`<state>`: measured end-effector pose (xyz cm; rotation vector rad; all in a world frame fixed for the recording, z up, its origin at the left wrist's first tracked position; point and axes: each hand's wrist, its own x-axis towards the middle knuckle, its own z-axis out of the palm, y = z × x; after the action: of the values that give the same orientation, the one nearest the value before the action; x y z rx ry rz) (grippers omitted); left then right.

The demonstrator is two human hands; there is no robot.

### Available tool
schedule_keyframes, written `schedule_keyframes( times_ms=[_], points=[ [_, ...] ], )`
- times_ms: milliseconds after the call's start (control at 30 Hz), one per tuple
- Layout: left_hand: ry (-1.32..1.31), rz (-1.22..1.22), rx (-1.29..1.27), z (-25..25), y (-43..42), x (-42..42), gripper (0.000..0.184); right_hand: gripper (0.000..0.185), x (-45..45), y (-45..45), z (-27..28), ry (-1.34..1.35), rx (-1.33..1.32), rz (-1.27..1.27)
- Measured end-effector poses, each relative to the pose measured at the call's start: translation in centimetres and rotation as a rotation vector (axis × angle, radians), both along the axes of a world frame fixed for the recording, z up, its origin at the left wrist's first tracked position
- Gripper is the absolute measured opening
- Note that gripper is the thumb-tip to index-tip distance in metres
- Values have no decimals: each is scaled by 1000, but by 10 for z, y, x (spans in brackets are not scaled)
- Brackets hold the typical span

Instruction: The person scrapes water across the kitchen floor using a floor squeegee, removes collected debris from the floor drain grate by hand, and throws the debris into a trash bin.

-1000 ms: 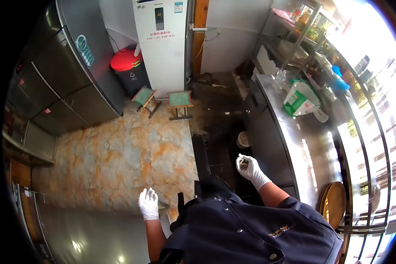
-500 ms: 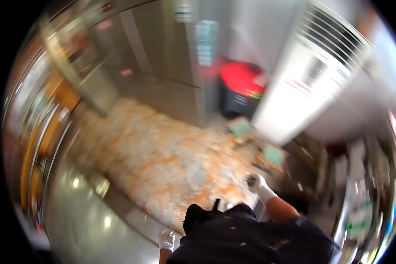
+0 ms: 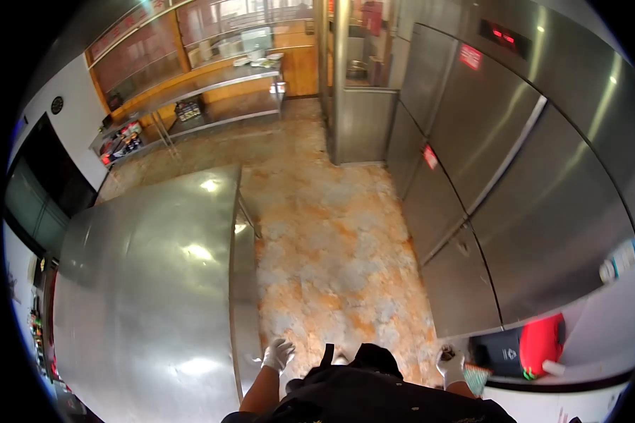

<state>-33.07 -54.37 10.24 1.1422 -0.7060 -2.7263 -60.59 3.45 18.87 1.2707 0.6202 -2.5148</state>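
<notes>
My left hand [image 3: 279, 354], in a white glove, hangs low beside the edge of a large stainless steel table [image 3: 148, 282]. Its fingers are apart and hold nothing. On the other side of my body is my right hand [image 3: 451, 366], also white-gloved. Its fingers are curled round a small dark brownish thing [image 3: 446, 353], too small to make out. Close to that hand are a green-topped thing [image 3: 477, 379], partly hidden, and a black bin [image 3: 501, 350] with a red lid [image 3: 543, 344].
Mottled orange and grey floor [image 3: 331, 240] runs ahead between the table and a tall steel refrigerator [image 3: 487, 134] on the right. Farther off, a steel shelf bench [image 3: 219, 84] bearing several items stands along the windows. A bottle [image 3: 619, 262] is at the far right.
My view has swung left, away from the white air conditioner and bin, to face along the aisle. My left hand has come up with its fingers apart; the right remains curled.
</notes>
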Motion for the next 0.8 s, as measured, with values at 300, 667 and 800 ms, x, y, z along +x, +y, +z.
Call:
schedule_keyframes(
  times_ms=[300,667,800],
  points=[
    [6,201,-37,81,-194,-278,30,21,-330,-210,-31,7,74,43],
    [-14,692,-53,148,-391,-442,56,15,-716,-742,-9,77,-227,567],
    [85,723,15,144,-515,-551,58,14,-787,-894,27,138,-255,611]
  ],
)
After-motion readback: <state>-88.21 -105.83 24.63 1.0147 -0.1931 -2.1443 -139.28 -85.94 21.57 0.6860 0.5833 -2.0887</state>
